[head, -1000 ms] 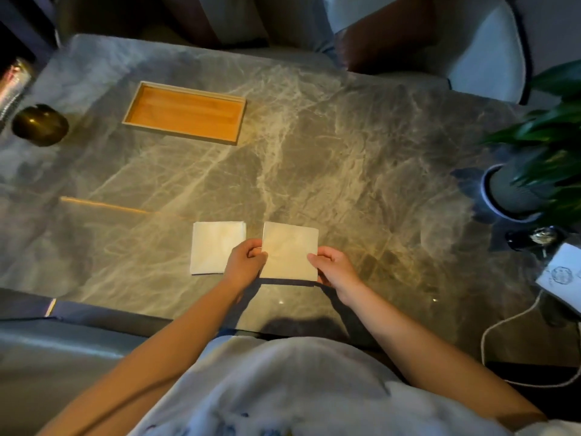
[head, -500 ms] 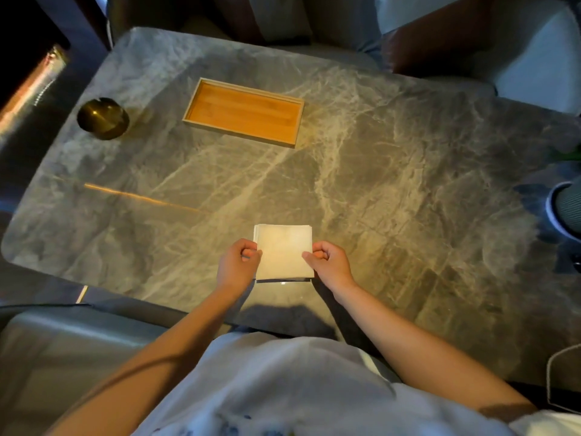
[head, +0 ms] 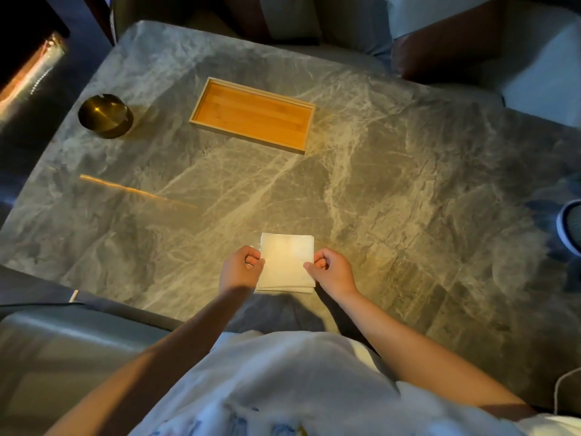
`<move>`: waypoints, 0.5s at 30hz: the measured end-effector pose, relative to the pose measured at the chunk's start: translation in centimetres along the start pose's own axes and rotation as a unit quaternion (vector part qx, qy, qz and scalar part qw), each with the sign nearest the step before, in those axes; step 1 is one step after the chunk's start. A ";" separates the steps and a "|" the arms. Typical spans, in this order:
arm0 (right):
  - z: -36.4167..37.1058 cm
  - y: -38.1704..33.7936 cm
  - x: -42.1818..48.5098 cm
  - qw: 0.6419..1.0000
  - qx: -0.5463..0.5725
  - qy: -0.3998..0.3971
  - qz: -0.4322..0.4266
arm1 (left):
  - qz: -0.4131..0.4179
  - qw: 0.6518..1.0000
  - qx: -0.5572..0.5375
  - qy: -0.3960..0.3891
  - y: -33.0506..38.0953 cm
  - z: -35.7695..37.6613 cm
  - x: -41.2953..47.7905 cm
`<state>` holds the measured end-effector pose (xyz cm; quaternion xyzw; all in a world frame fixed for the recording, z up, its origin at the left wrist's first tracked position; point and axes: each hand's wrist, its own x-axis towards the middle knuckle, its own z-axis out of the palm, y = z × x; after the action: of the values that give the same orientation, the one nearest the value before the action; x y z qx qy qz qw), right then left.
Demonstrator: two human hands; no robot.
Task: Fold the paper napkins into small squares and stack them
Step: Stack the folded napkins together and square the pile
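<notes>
A small stack of white folded paper napkins lies near the front edge of the grey marble table. The top napkin sits squarely on the one below, whose edges show at the bottom and the far left corner. My left hand pinches the stack's left edge with curled fingers. My right hand pinches its right edge the same way. Both forearms reach in from below.
An empty wooden tray lies at the far middle of the table. A brass ashtray stands at the far left. A white pot rim shows at the right edge. Chairs stand behind the table.
Both hands carried the folded napkin to the left and set it on the other folded napkin, so the two now form one stack. The camera view shifted left.
</notes>
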<state>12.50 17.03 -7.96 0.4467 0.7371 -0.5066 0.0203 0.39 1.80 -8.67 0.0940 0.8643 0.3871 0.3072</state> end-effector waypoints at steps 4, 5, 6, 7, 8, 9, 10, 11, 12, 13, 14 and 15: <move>-0.3 0.2 0.1 0.999 -0.023 -0.027 -0.001 | 0.002 1.000 0.000 -0.005 -0.4 0.1 0.1; -0.4 0.3 0.1 0.999 -0.027 -0.031 0.000 | 0.003 1.000 -0.003 -0.008 -0.5 0.0 0.2; -0.4 0.3 0.1 0.999 -0.031 -0.034 0.000 | 0.004 1.000 -0.005 -0.010 -0.5 0.0 0.2; -0.5 0.3 0.1 0.999 -0.036 -0.036 -0.001 | 0.005 1.000 -0.007 -0.011 -0.5 -0.1 0.2; -0.5 0.4 0.1 0.998 -0.040 -0.037 -0.004 | 0.005 1.000 -0.008 -0.012 -0.5 -0.1 0.2; -0.5 0.4 0.1 0.998 -0.042 -0.037 -0.007 | 0.006 1.000 -0.008 -0.013 -0.4 -0.1 0.1; -0.5 0.5 0.1 0.998 -0.045 -0.036 -0.009 | 0.007 1.000 -0.007 -0.014 -0.4 -0.1 0.1; -0.4 0.5 0.1 0.998 -0.049 -0.035 -0.010 | 0.009 1.000 -0.007 -0.016 -0.5 -0.1 0.1; -0.4 0.5 0.0 0.998 -0.056 -0.034 -0.011 | 0.011 1.000 -0.008 -0.018 -0.6 -0.1 0.1; -0.4 0.5 0.0 0.997 -0.064 -0.032 -0.011 | 0.012 1.000 -0.006 -0.020 -0.6 -0.2 0.0; -0.3 0.4 -0.1 0.997 -0.070 -0.027 -0.013 | 0.017 1.000 0.002 -0.022 -0.7 -0.2 0.0; -0.2 0.4 -0.3 0.997 -0.072 -0.014 -0.016 | 0.026 0.999 0.019 -0.022 -0.6 -0.2 -0.1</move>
<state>13.05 17.05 -8.06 0.4246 0.7787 -0.4586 0.0550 0.41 1.16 -8.93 0.1309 0.8616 0.3767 0.3140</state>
